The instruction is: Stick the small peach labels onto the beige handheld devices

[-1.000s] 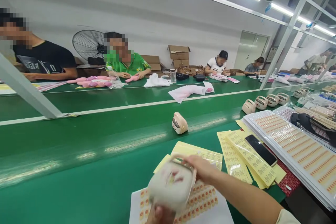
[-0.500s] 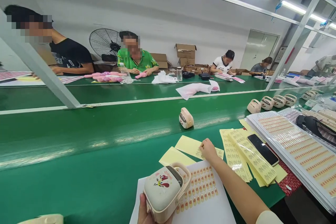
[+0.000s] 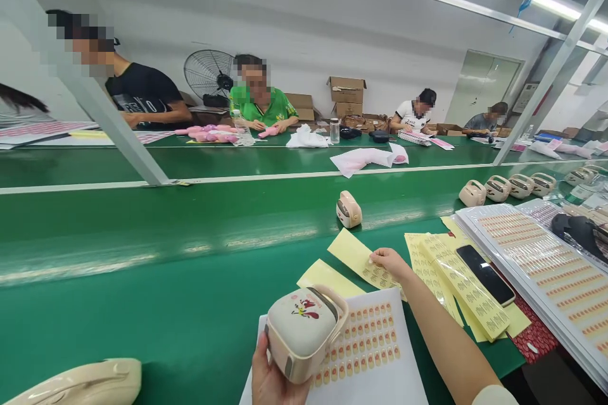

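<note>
My left hand (image 3: 278,372) grips a small cream portable speaker (image 3: 304,326) from below and the left. The speaker has a carry handle and a pale front with a red and yellow cartoon print. Under it lies a white sheet of small oval stickers (image 3: 365,354). Thumb and fingers of my right hand (image 3: 389,262) pinch a yellow label sheet (image 3: 354,253) near its middle; whether a single label is between the fingertips is too small to tell. Another yellow sheet (image 3: 327,278) lies just behind the speaker.
To the right are more yellow label sheets (image 3: 465,285), a phone (image 3: 485,275) and a stack of sticker sheets (image 3: 546,272). One speaker (image 3: 349,209) stands ahead; several line the far right. Another cream case (image 3: 85,383) sits lower left. Co-workers sit across the green bench (image 3: 266,174).
The held speaker has tipped so its front faces more upward. My right fingers have shifted on the yellow label sheet, which has turned and bends up slightly. The whole view has swung left.
</note>
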The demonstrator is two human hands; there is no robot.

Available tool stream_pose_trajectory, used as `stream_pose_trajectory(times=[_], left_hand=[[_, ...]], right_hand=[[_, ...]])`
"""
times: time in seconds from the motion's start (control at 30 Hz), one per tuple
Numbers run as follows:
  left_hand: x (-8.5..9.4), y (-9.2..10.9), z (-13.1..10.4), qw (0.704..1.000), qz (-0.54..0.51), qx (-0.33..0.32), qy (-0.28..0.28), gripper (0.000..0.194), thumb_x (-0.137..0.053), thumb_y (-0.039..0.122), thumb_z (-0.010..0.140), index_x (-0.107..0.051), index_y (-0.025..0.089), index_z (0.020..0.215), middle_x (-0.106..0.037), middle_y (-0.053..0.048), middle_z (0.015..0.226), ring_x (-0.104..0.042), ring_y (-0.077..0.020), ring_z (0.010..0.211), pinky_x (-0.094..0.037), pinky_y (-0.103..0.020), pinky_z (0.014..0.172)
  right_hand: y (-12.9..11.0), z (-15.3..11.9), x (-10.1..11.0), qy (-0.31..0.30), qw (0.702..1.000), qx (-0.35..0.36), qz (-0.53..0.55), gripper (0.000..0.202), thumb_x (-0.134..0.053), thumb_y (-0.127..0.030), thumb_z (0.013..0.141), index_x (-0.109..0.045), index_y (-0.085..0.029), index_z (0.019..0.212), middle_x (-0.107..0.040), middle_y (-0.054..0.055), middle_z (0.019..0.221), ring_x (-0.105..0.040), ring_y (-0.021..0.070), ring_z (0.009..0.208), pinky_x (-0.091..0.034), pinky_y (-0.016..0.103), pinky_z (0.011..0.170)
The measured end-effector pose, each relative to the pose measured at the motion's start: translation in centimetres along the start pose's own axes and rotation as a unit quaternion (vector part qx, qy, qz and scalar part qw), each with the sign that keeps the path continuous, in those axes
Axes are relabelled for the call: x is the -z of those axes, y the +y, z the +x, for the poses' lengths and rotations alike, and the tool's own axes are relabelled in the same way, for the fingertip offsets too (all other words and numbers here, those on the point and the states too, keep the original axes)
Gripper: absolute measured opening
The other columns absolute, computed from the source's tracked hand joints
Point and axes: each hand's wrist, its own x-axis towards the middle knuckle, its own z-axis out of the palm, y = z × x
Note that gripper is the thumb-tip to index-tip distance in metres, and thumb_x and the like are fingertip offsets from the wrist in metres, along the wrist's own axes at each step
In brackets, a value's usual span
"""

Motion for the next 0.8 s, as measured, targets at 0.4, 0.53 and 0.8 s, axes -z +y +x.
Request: stream_pose_trajectory(times=[0.4,0.53,0.8], left_hand=[[-5.0,0.8,-0.6,0.987,0.136,-0.077,0.045,0.045,-0.066,0.038,0.067,-0.057,0.03,0.11,-0.059,-0.001,0.106,-0.055,-0.0163,0.085,-0.051,-0.022,0.057],[-5.0,0.8,-0.5,0.987,0.132,-0.069,0.055,0.041,-0.067,0.037,0.068,-0.058,0.03,0.107,-0.059,0.0,0.103,-0.055,-0.0152,0.085,-0.051,-0.021,0.058],[-5.2,0.7,-0.2,0.983,0.129,-0.097,0.092,0.04,-0.069,0.029,0.067,-0.057,0.03,0.105,-0.06,0.0,0.101,-0.057,-0.0131,0.078,-0.047,-0.017,0.053]], right_hand=[[-5.9,-5.9,-4.0,-0.13,0.961,0.006,0.244,0.037,-0.083,-0.041,0.04,-0.062,-0.016,0.057,-0.061,0.002,0.07,-0.055,0.0139,0.073,-0.041,0.028,0.074],[-6.1,-5.6,-3.7,-0.142,0.945,-0.056,0.288,0.039,-0.084,-0.039,0.036,-0.064,-0.015,0.06,-0.062,0.003,0.069,-0.056,0.0152,0.073,-0.041,0.031,0.075],[-7.1,-8.6,-5.7,-0.163,0.949,0.008,0.271,0.036,-0.083,-0.042,0.04,-0.062,-0.015,0.052,-0.062,0.007,0.089,-0.054,0.021,0.091,-0.037,0.035,0.085]])
